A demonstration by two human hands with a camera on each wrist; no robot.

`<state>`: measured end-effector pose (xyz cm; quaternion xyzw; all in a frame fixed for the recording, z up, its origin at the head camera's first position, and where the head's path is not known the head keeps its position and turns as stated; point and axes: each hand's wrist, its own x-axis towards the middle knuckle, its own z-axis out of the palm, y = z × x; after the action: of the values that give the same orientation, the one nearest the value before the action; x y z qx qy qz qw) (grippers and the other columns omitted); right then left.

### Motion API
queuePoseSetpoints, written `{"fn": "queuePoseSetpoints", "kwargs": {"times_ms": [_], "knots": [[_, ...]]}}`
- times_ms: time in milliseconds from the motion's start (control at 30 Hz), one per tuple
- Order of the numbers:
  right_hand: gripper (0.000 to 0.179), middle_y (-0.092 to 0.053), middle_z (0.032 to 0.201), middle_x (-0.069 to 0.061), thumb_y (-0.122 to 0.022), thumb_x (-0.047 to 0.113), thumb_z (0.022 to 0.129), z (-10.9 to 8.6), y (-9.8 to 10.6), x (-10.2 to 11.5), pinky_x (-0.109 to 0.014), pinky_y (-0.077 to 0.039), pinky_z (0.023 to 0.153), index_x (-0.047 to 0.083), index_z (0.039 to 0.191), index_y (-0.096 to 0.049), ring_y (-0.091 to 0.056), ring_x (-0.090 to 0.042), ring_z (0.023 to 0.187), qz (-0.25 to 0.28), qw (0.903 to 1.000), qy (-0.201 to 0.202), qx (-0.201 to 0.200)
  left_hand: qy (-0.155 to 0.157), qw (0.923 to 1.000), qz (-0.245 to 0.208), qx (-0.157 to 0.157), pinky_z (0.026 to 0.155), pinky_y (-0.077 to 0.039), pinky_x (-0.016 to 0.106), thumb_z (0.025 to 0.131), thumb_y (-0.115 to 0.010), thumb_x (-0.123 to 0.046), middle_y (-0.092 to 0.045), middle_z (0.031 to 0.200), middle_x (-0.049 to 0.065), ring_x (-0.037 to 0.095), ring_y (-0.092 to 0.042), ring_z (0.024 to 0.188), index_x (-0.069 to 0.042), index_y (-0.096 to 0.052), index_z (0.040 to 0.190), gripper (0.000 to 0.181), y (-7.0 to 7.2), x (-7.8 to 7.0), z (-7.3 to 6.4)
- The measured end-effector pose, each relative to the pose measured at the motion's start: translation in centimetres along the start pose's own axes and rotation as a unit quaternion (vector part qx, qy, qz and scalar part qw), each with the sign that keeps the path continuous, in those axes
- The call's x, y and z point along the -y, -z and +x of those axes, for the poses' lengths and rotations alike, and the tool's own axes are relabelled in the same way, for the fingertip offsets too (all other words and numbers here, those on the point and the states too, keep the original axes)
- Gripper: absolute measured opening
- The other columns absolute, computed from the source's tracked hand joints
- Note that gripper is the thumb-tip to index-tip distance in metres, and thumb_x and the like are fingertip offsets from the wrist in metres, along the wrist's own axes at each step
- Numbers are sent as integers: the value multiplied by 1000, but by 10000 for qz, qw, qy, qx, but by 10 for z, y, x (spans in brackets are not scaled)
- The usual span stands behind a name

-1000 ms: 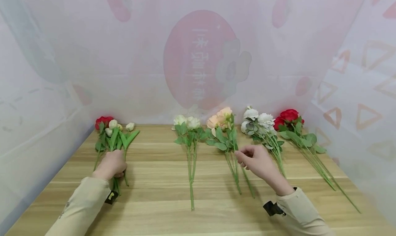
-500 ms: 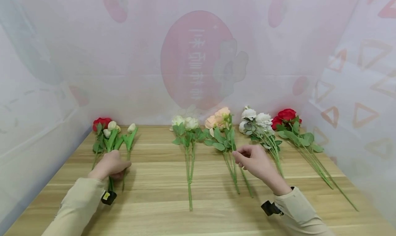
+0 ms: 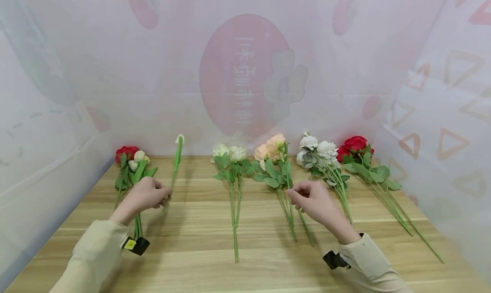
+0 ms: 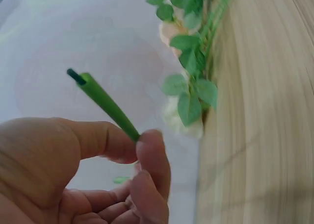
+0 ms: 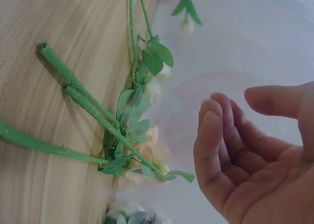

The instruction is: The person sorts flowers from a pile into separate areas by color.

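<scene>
My left hand (image 3: pixel 147 195) pinches the green stem of a white tulip (image 3: pixel 179 146) between thumb and fingertips. The tulip stands nearly upright, its bud at the top, and in the left wrist view the cut end of its stem (image 4: pixel 108 104) sticks out past the fingers. Under and beside that hand lie other white tulips (image 3: pixel 139 157) and a red flower (image 3: pixel 126 153). My right hand (image 3: pixel 316 199) hovers over the stems of the peach flowers (image 3: pixel 271 147). In the right wrist view its fingers are loosely bent, thumb apart, with nothing between them.
Cream-white flowers (image 3: pixel 230 152) lie mid-table with stems toward me. Farther right are a bunch of white flowers (image 3: pixel 322 149) and red roses (image 3: pixel 354 144) with long stems. A printed cloth wall (image 3: pixel 161 71) stands behind the wooden table (image 3: pixel 192 259).
My left hand has drawn one tulip away from the others, rightward and up, turning it more upright. The right hand has stayed almost where it was.
</scene>
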<state>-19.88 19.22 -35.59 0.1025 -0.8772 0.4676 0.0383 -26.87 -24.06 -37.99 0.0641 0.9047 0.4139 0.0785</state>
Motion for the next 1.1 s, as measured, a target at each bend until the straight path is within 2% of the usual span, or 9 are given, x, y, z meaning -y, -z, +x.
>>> {"fn": "queuePoseSetpoints", "kwargs": {"times_ms": [100, 233, 467, 600, 800, 1000, 1100], "knots": [[20, -63, 72, -7, -64, 19, 97, 1, -2, -1, -36, -53, 58, 6, 83, -69, -62, -31, 70, 30, 10000, -21, 49, -177, 9991, -391, -60, 67, -54, 33, 97, -52, -16, -63, 70, 5, 19, -61, 72, -2, -65, 78, 27, -5, -13, -4], [20, -63, 73, -11, -64, 19, 97, 1, -8, -1, -36, -53, 57, 5, 84, -69, -61, -30, 68, 140, 9997, -20, 198, -343, 9940, -1028, -137, 67, -55, 31, 98, -54, -17, -63, 73, 6, 18, -61, 73, 3, -67, 89, 26, -18, -34, -12], [18, -64, 76, -8, -65, 20, 97, -2, -24, 2, -41, -54, 60, 4, 91, -70, -62, -32, 71, 302, 9980, 20, 549, -818, 9803, -1773, -305, 60, -54, 30, 96, -57, -11, -65, 76, 12, 20, -62, 69, 3, -67, 93, 18, -54, -65, -29], [19, -64, 75, -6, -65, 22, 97, -4, -37, 11, -46, -55, 62, 5, 91, -71, -63, -31, 70, 397, 9968, 115, 683, -1088, 9735, -1971, -390, 57, -54, 30, 96, -60, -10, -65, 73, 10, 21, -62, 66, 2, -68, 92, 14, -76, -76, -39], [22, -66, 77, -11, -65, 25, 97, -4, -58, 27, -42, -55, 60, 6, 92, -73, -63, -27, 68, 787, 9936, 275, 764, -1370, 9648, -2230, -271, 55, -52, 30, 95, -63, -9, -63, 72, 9, 24, -61, 61, 1, -67, 93, 10, -102, -85, -53], [22, -67, 81, -13, -66, 24, 97, -4, -77, 39, -35, -54, 60, 4, 95, -74, -62, -25, 70, 1496, 9851, 264, 800, -1648, 9657, -1994, -200, 52, -51, 30, 95, -62, -6, -64, 72, 5, 19, -62, 59, -2, -68, 90, 8, -119, -86, -59], [24, -68, 81, -13, -67, 25, 95, -4, -83, 41, -33, -53, 59, 2, 96, -75, -62, -24, 70, 1765, 9809, 183, 797, -1774, 9645, -1948, -205, 51, -51, 27, 94, -62, -4, -64, 71, 3, 22, -63, 60, -4, -68, 87, 9, -125, -85, -60]]}}
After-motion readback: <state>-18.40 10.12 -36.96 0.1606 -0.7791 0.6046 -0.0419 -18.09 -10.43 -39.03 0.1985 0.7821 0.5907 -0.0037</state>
